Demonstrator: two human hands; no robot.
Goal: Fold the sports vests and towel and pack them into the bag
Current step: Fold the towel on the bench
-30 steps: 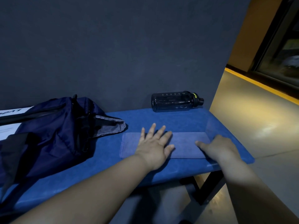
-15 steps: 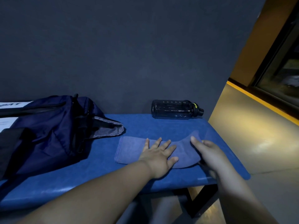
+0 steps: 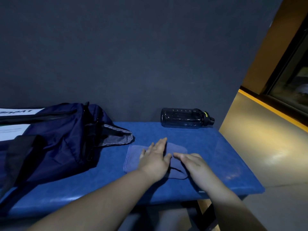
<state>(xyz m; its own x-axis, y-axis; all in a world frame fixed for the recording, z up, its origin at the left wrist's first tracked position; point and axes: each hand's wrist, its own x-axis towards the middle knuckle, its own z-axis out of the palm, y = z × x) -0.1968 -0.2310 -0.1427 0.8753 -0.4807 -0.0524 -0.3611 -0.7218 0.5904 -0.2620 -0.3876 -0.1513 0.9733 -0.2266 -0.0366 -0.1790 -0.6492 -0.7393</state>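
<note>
The folded towel [image 3: 133,157] lies on the bench [image 3: 225,155] under both hands. The left hand [image 3: 155,160] presses it, fingers straight and slightly apart. The right hand [image 3: 195,165], fingers straight and together, covers its 3 o'clock side. The bag [image 3: 58,139] sits at the towel's 9 o'clock.

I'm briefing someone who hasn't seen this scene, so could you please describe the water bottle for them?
Find the blue padded bench against the dark wall. At its far right edge the water bottle lies on its side, cap pointing right. It is the only hard, see-through thing; the bag and towel are soft fabric.
</note>
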